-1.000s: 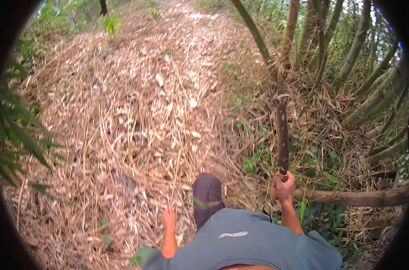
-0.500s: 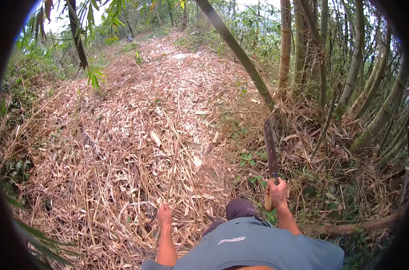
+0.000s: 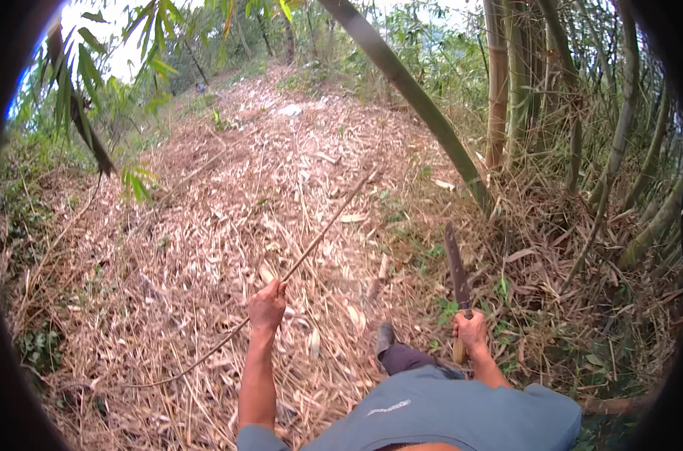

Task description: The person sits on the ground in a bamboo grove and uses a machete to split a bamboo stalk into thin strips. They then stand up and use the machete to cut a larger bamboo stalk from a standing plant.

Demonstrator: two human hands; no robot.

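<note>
Two bare hands are closed, each around a different thing. The left hand (image 3: 267, 305) grips a long, thin, brown stick (image 3: 326, 228) near its middle; the stick slants across the view from lower left to upper right, bowing slightly, and whether its ends touch the ground cannot be told. The right hand (image 3: 470, 332) is wrapped around the handle of a machete (image 3: 455, 264), whose dark, pale-spotted blade points forward, away from the body, while the butt of the light wooden handle shows below the fist. Dry leaf litter (image 3: 198, 248) covers the ground beneath both. One shoe (image 3: 386, 340) stands out ahead of the blue-grey shirt (image 3: 461, 410), between the hands. Beyond the machete, a green bamboo stem (image 3: 413, 90) leans leftward beside upright bamboo stems (image 3: 498, 90).
</note>
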